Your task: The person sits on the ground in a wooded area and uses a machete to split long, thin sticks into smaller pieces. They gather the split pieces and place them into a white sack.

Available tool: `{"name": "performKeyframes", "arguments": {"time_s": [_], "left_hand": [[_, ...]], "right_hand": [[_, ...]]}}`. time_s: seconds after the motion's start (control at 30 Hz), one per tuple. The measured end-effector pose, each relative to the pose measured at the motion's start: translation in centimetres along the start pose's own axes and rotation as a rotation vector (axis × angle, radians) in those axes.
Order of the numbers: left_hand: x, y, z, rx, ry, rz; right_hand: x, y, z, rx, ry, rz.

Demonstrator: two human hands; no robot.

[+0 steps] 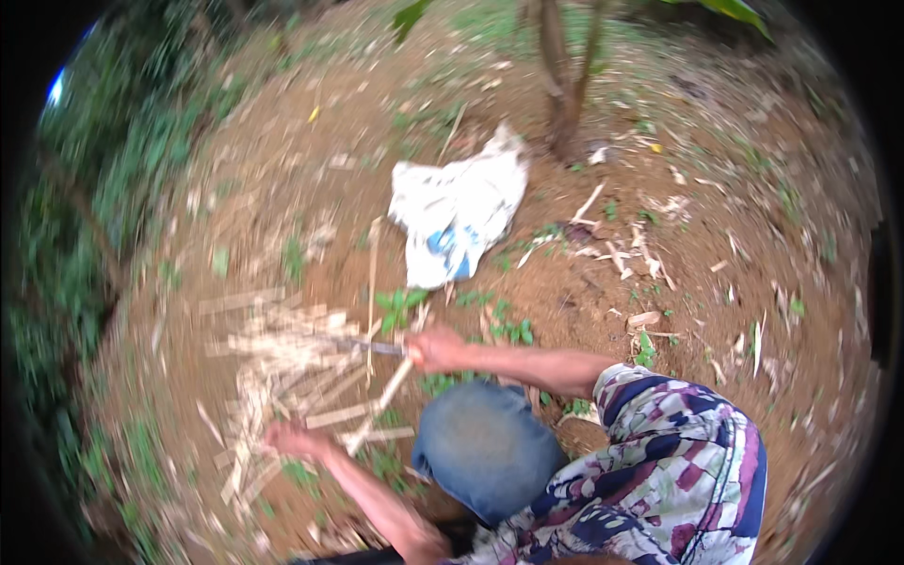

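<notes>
My right hand (435, 348) is closed around the handle of a knife. Its long, thin blade (372, 345) points left across a loose pile of pale split wood strips (282, 344), blurred by motion. Closer to me, my left hand (297, 440) is at the lower edge of the same pile. Its fingers are smeared, so I cannot make out whether they grip a strip. Several longer strips (339, 415) lie crosswise on the soil between my two hands.
My bent knee in blue jeans (490, 447) is just right of the strips. A crumpled white sack (461, 212) with blue marks lies ahead, before a thin tree trunk (563, 104). Wood chips (645, 318) litter the brown soil at right. Dense green plants (56, 273) line the left.
</notes>
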State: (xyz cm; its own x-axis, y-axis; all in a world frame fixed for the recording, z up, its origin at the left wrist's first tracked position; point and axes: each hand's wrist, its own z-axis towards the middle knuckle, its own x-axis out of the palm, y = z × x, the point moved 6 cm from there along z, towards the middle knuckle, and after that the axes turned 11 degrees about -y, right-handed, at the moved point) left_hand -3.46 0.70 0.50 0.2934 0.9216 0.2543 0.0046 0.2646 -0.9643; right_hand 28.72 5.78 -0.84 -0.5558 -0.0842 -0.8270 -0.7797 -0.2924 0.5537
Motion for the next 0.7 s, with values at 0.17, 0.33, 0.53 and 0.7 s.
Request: {"name": "performKeyframes", "arguments": {"time_s": [0.17,0.33,0.53,0.7], "left_hand": [[2.6,-6.2,-2.2,-0.131,-0.016,-0.215],[5.4,-6.2,-2.3,-0.079,0.195,-0.22],[10.3,-5.5,-3.5,-0.213,0.481,-0.169],[12.3,-7.1,-2.8,-0.336,0.506,-0.286]], "right_hand": [[-0.8,-1.5,-2.2,0.158,0.065,0.003],[-1.9,-0.1,-2.8,0.125,0.007,-0.059],[-4.8,1.7,-1.6,-0.33,-0.39,-0.244],[-4.4,-1.8,0.2,0.03,0.116,-0.226]]}}
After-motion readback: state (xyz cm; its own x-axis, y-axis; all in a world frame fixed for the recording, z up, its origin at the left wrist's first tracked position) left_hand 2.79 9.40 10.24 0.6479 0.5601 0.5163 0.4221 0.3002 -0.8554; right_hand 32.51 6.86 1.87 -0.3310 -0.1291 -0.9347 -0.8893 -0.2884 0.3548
